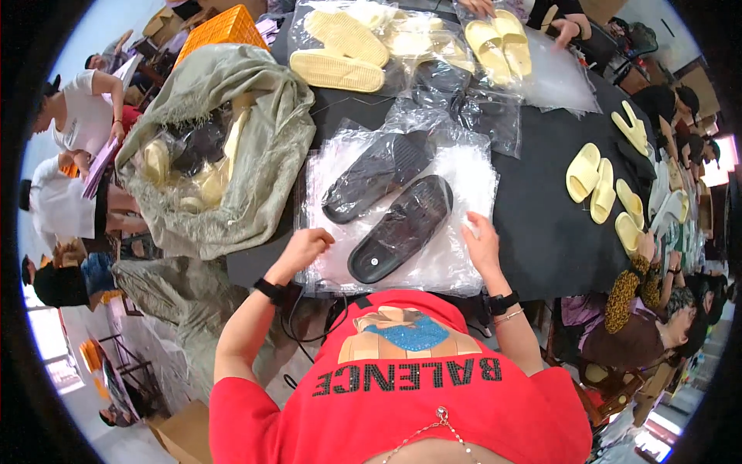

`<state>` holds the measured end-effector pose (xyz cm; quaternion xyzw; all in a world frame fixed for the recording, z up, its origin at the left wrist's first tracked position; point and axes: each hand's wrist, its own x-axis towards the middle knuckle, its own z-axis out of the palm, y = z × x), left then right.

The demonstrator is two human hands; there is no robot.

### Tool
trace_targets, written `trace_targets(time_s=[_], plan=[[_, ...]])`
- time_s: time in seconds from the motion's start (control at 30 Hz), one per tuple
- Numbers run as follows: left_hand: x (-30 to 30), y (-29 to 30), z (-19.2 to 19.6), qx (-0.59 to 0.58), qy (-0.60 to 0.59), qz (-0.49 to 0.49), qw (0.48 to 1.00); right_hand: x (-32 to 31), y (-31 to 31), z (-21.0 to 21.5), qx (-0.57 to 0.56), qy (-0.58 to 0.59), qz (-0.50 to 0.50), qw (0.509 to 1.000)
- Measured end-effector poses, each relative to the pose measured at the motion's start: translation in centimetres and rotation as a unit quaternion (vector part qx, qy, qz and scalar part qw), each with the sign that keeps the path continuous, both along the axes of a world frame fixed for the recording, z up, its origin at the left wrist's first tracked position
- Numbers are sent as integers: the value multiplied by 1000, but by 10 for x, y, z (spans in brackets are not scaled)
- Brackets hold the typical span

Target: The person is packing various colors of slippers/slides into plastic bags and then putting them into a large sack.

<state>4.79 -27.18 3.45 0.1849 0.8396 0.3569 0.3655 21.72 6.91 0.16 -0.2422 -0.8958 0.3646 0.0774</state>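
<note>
A pair of black slide slippers, one upper left (373,178) and one lower right (402,230), lies slantwise in front of me. Clear film surrounds them, and below is a stack of clear plastic bags (464,271). My left hand (307,249) is at the stack's left edge, its fingers curled together; whether they pinch any film I cannot tell. At the right edge, my right hand (482,241) has thumb and fingers apart, fingertips by the plastic and nothing visible in them.
A grey-green woven sack (270,166) with bagged slippers stands left. Yellow slippers (340,50) in clear bags lie at the far side, where another person's hand (568,29) works. Loose yellow slippers (583,172) rest on the black table (533,247) to the right. A cable (297,340) hangs near me.
</note>
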Motion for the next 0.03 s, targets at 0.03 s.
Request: trace_targets(time_s=[0.03], plan=[[4,-3,-1,1,-2,7,1000,-1,-7,2,-132,-17,-7,991]])
